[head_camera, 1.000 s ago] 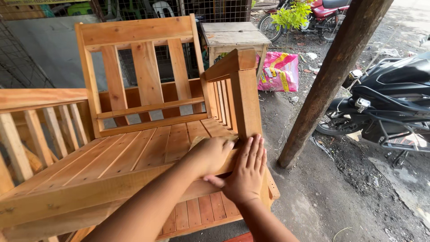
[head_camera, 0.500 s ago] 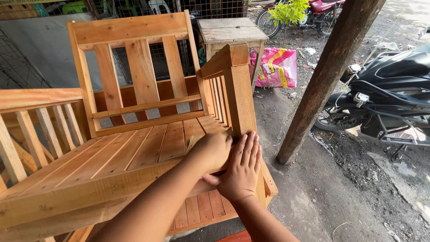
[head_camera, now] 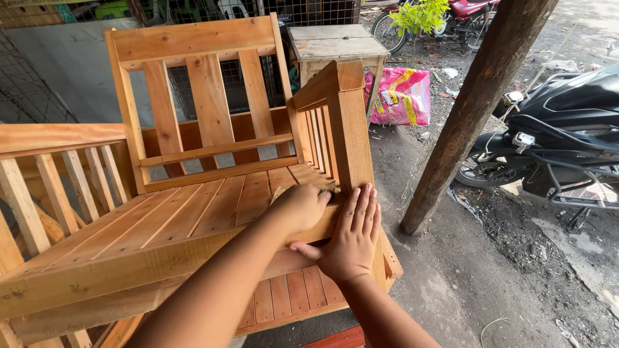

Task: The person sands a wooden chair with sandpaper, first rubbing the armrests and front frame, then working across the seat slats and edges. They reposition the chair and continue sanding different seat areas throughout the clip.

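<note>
An unpainted wooden armchair [head_camera: 193, 212] with a slatted seat and back fills the left and middle of the head view. My left hand [head_camera: 302, 207] is curled over a small tan piece of sandpaper [head_camera: 326, 187] and presses it on the front seat rail, at the foot of the right armrest post [head_camera: 351, 138]. My right hand [head_camera: 353, 237] lies flat beside it with fingers stretched out, palm on the rail and post base, holding nothing. Most of the sandpaper is hidden under my left fingers.
A slanted wooden pole [head_camera: 474, 109] stands right of the chair on dirt ground. A black motorbike [head_camera: 567, 138] is parked at the right. Behind are a small wooden stool [head_camera: 335, 45], a pink sack [head_camera: 401, 96], a wire fence and a red motorbike [head_camera: 464, 13].
My left hand has shifted slightly up along the rail toward the post. My right hand stays flat in the same place.
</note>
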Demonstrator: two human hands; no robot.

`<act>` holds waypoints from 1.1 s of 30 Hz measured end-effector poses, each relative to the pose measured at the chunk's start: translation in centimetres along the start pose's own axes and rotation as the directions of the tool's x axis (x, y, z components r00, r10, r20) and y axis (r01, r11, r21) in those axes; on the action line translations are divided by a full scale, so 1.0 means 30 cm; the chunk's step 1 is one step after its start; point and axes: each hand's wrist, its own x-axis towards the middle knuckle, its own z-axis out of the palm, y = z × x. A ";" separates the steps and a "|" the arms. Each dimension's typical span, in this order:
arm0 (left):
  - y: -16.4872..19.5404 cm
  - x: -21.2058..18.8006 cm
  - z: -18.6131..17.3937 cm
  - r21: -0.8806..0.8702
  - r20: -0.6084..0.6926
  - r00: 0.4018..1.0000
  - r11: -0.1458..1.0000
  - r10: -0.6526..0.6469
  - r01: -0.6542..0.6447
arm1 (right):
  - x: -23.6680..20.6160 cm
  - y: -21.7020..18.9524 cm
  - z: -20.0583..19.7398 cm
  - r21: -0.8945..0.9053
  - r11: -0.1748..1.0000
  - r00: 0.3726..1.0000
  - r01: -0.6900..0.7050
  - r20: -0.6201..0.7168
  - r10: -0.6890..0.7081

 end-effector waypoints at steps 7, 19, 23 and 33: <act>0.023 -0.093 -0.066 0.014 0.052 0.997 0.998 -0.055 0.055 | 0.005 0.007 0.012 -0.025 1.000 1.000 0.002 -0.013 -0.002; 0.009 -0.121 -0.065 0.192 0.046 0.996 0.979 -0.072 0.061 | 0.010 -0.013 0.001 0.017 1.000 0.999 0.015 -0.031 -0.014; 0.030 -0.166 -0.096 0.157 -0.065 0.990 0.981 0.126 -0.115 | 0.005 -0.021 0.005 -0.010 1.000 1.000 0.004 -0.010 -0.004; 0.043 -0.150 -0.076 0.233 0.059 0.998 0.972 0.018 -0.032 | -0.001 -0.067 0.004 -0.015 1.000 1.000 0.001 0.000 -0.001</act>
